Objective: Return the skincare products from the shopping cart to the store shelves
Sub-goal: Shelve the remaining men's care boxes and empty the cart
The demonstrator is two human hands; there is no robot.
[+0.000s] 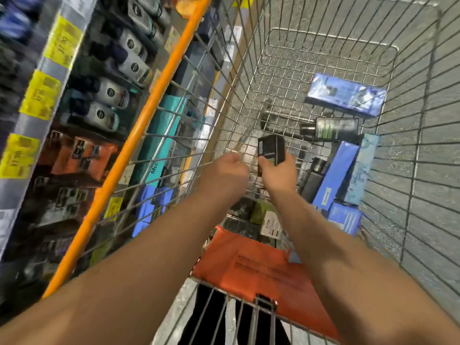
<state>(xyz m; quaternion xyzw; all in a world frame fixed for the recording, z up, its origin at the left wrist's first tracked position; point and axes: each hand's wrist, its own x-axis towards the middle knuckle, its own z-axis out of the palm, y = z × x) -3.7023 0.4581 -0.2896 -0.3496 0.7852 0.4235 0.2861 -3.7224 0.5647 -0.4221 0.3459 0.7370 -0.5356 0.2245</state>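
Both my arms reach down into the wire shopping cart [423, 145]. My right hand [277, 174] grips a small dark bottle [271, 149] with a green label, lifted above the cart floor. Just to its left, my left hand [230, 170] is curled with nothing visible in it. On the cart floor lie a blue box [346, 94], a dark bottle with a green label [331, 129], two upright blue boxes [336, 175] and a pale blue box [363, 168]. More dark and green packs [263, 212] lie under my right forearm.
Store shelves [104, 95] with grey tubes, orange, teal and blue boxes and yellow price tags run along the left, beyond the cart's orange rail [139, 135]. An orange child-seat flap [249, 265] sits at the cart's near end. Grey tiled floor shows through the wires.
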